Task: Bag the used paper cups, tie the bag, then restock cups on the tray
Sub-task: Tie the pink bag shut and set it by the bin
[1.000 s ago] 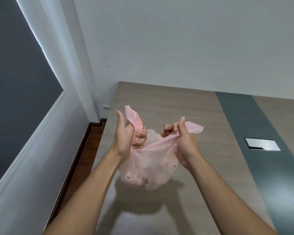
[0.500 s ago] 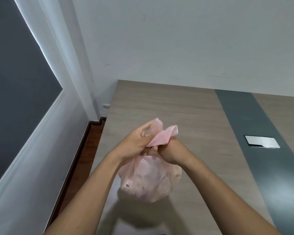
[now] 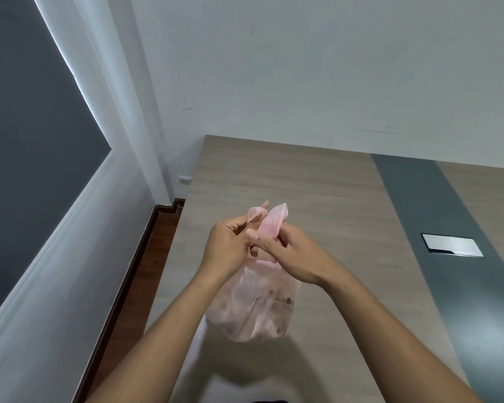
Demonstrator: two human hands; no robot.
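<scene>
Now | wooden table [image 3: 303, 184] | white wall [image 3: 303, 68] | left hand [image 3: 230, 248], right hand [image 3: 298, 258] pinch bag [image 3: 253, 309]

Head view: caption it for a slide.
Left hand and right hand pinch the handles of the pink bag, mid-tie, over the table.

Bag [image 3: 253, 303]: thin pink see-through plastic, full and rounded, hanging over the table [image 3: 317, 184], its mouth gathered at the top.
Handles [image 3: 274, 222]: two pink strips standing up side by side from the gathered neck, pinched between left hand [image 3: 230, 248] and right hand [image 3: 297, 257].
Contents: pale crumpled shapes with brown specks, too blurred to tell as cups.
</scene>
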